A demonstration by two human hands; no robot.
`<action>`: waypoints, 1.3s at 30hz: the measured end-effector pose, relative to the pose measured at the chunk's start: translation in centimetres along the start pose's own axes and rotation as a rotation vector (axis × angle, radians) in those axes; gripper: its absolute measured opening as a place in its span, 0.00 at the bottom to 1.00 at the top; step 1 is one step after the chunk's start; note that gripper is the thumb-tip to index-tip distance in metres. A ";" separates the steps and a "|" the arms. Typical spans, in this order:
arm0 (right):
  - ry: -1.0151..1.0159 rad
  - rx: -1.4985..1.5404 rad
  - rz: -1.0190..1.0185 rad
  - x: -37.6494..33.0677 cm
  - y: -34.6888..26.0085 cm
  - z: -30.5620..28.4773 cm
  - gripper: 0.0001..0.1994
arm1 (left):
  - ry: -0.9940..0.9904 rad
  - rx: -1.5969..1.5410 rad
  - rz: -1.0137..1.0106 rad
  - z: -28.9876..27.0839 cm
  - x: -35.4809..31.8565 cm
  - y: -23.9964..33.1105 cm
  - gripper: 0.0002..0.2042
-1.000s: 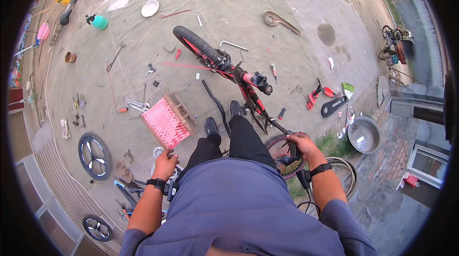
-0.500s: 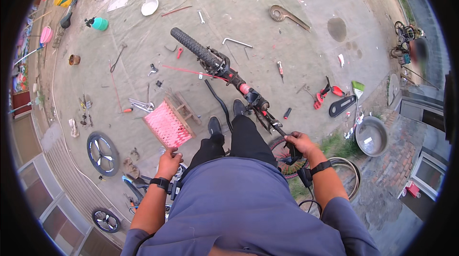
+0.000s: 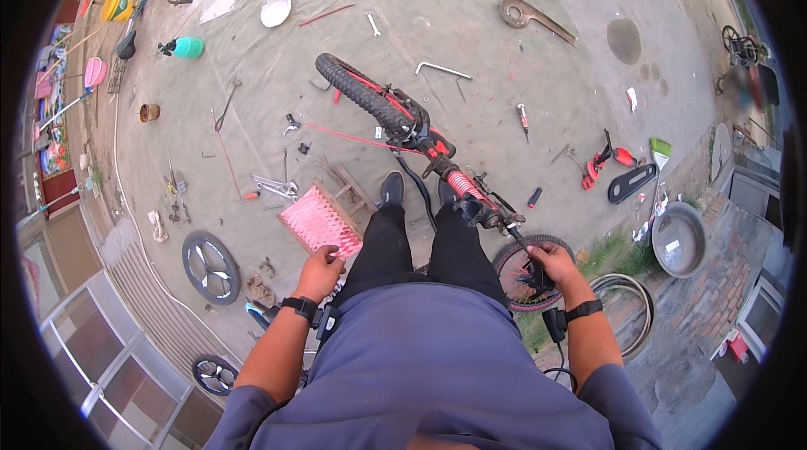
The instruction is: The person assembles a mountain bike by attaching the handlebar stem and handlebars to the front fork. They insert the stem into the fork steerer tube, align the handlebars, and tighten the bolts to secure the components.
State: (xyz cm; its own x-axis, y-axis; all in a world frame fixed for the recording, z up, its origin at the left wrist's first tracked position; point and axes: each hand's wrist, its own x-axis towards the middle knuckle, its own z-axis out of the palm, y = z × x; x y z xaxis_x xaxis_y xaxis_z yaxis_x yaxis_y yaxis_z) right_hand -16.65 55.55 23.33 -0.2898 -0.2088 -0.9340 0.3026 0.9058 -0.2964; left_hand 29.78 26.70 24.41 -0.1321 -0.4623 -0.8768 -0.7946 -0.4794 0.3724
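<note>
Our right hand (image 3: pixel 551 263) is closed around a dark bar (image 3: pixel 516 236) at the near end of the bicycle (image 3: pixel 439 166); its palm side is hidden. From that grip the bicycle lies forward and to our left, its long axis slanting toward the far left corner of the ground (image 3: pixel 483 34), with the knobby wheel (image 3: pixel 357 95) outermost and a red spring (image 3: pixel 465 184) along the way. A red-rimmed wheel (image 3: pixel 523 278) sits just under the bar, on the side toward the ground's right edge; how the two join we cannot tell.

Our left hand (image 3: pixel 318 275) is the farther one, well apart from the bicycle, which lies ahead and to the right of it. Its fingers are half curled over the near edge of the pink woven stool (image 3: pixel 313 221); we see nothing in them, and cannot tell whether they touch the stool.
</note>
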 end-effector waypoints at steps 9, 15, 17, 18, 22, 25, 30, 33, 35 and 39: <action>0.104 0.232 0.071 -4.5 4.0 6.4 0.14 | -0.092 0.153 0.088 -5.2 4.9 0.1 0.21; 0.094 0.183 0.031 -4.5 4.2 9.2 0.14 | -0.108 0.211 0.046 -6.6 4.6 0.2 0.21; 0.090 0.204 0.010 -4.1 4.7 9.6 0.13 | -0.111 0.250 0.070 -6.5 4.7 0.7 0.21; 0.075 0.210 0.014 -3.9 5.1 9.5 0.13 | -0.112 0.271 0.082 -6.4 4.6 0.9 0.22; 0.078 0.264 0.019 -4.8 5.0 10.1 0.14 | -0.103 0.270 0.111 -5.8 4.3 1.5 0.22; 0.080 0.270 -0.006 -4.8 7.2 10.3 0.15 | -0.098 0.311 0.121 -5.2 3.6 2.0 0.22; 0.044 0.199 0.020 -4.2 12.0 9.9 0.18 | -0.083 0.351 0.125 -3.9 2.1 1.3 0.23; -0.067 0.032 0.001 -4.6 13.2 10.0 0.21 | -0.053 0.495 0.215 -3.5 1.2 -0.4 0.24; -0.179 -0.085 -0.011 -4.7 13.9 10.8 0.22 | -0.060 0.602 0.215 -2.8 -0.5 0.5 0.23; -0.368 -0.200 -0.027 -4.9 15.0 13.7 0.24 | -0.129 0.701 0.161 -1.7 -3.0 2.9 0.23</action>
State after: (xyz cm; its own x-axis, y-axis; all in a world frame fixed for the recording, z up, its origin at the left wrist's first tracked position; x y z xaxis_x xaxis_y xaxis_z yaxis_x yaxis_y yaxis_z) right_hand 1.73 65.10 20.75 0.0598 -0.3188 -0.9459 0.1065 0.9442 -0.3116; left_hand 28.81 25.45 28.66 -0.3140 -0.3748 -0.8723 -0.9464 0.1972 0.2559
